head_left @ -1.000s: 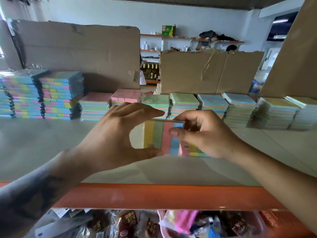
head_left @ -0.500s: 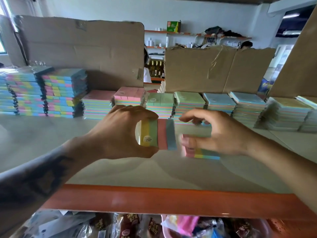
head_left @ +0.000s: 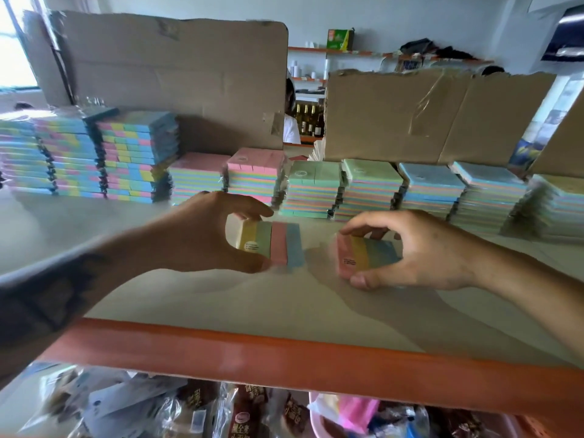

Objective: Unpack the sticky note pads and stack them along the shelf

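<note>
Cardboard sheets [head_left: 164,80] stand along the back of a pale shelf [head_left: 284,308] with an orange front rail [head_left: 284,358], and rows of pad stacks [head_left: 316,188] run in front of them. Only the head view is given. The left hand [head_left: 196,235] pinches one striped pad [head_left: 271,246] between thumb and fingers, holding it upright just above the shelf. The right hand [head_left: 417,251] curls round a second pad [head_left: 368,252], which lies low, at or near the shelf surface; whether it touches is unclear through the blur. The two pads sit apart, with bare shelf between them, and both are well in front of the stacks.

As I judge it, the step is carrying each pad to a stack. To do it well, turn the left pad flat before setting it down, square its edges to the stack beneath, and match the stripe direction of its neighbours. Release only once it rests level, so the wrapped pads do not slide.
</note>
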### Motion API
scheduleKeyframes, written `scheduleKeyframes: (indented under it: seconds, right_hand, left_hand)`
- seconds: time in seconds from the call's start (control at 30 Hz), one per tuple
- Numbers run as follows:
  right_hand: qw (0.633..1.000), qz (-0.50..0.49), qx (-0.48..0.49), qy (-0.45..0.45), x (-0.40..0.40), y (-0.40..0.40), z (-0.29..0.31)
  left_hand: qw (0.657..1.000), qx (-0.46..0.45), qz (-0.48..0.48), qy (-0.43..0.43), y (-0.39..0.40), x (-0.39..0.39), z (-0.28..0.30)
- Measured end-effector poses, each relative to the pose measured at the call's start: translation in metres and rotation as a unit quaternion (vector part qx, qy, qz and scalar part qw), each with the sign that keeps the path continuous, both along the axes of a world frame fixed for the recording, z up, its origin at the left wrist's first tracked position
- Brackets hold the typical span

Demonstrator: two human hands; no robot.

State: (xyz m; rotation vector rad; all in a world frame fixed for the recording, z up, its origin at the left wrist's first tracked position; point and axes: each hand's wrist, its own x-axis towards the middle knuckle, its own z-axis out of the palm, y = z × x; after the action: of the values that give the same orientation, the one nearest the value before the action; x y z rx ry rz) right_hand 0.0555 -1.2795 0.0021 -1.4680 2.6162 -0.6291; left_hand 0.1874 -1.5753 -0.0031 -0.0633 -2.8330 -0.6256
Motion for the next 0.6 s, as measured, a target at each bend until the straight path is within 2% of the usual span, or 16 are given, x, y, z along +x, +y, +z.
scheduleKeyframes:
  seconds: [0.2,0.6]
  right_hand:
    - [0.999,0.01,0.007,0.039,0.021,-0.063,0.014]
    - [1.0,0.001,-0.011,0.011,0.093,-0.253,0.014]
  left_hand:
    - [1.0,0.014,0.003,0.025,-0.059,0.03,0.011]
    - [1.0,0.014,0.011,0.013,-0.249,0.092,0.019]
